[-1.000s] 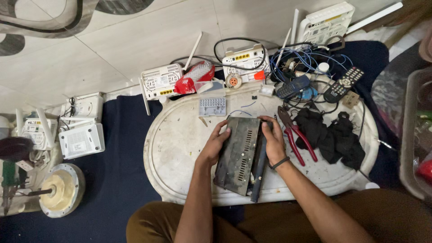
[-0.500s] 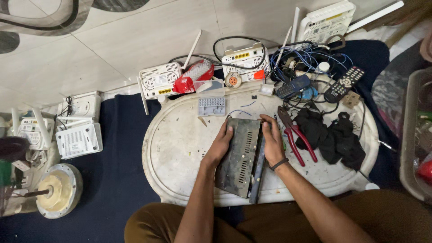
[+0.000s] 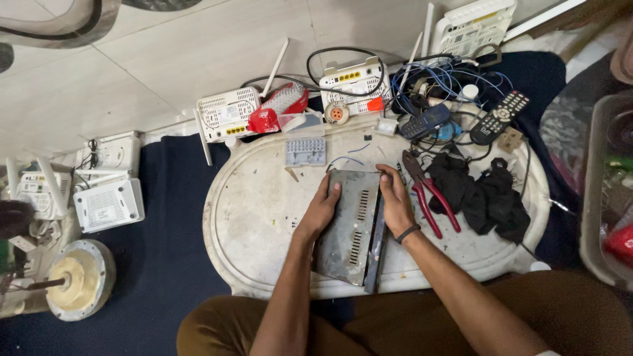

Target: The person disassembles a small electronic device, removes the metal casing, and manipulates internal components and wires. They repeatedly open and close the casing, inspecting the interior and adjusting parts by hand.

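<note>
a grey vented metal casing [image 3: 349,224] is being held flat on the white oval tray table [image 3: 257,217], near its front edge. the left hand [image 3: 321,209] is being pressed against the casing's left side, fingers curled over the top left corner. the right hand [image 3: 397,203] is being laid along the right edge, fingers extended and clasping the rim. red-handled pliers [image 3: 427,192] are lying just beside the right hand, with black cloth [image 3: 484,194] further right and a grey terminal block [image 3: 306,151] beyond the casing

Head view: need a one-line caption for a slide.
Left hand and right hand grip a grey vented metal case on a white oval tray, red-handled pliers alongside.
</note>
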